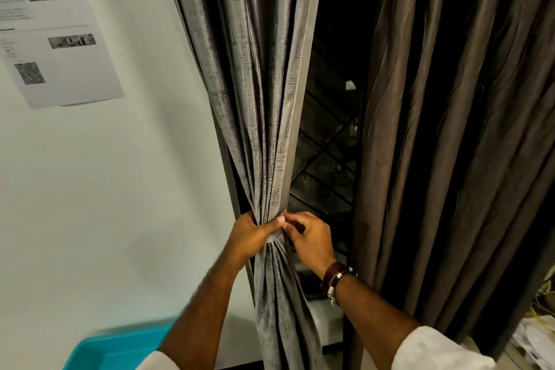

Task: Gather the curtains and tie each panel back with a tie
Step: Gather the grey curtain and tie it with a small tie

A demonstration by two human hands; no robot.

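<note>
The left curtain panel (255,99), grey and textured, is bunched into a narrow waist at mid height. A light grey tie (274,237) wraps that waist. My left hand (252,234) grips the bunched fabric from the left, thumb across the tie. My right hand (309,237) pinches the tie's end at the curtain's right edge. The right curtain panel (456,129), dark brown, hangs loose in long folds with no tie on it.
Between the panels a dark window with a metal grille (327,153) shows. A printed paper sheet (51,27) is stuck on the white wall at left. A teal tub (117,348) sits at the bottom left. Papers (537,342) lie at the bottom right.
</note>
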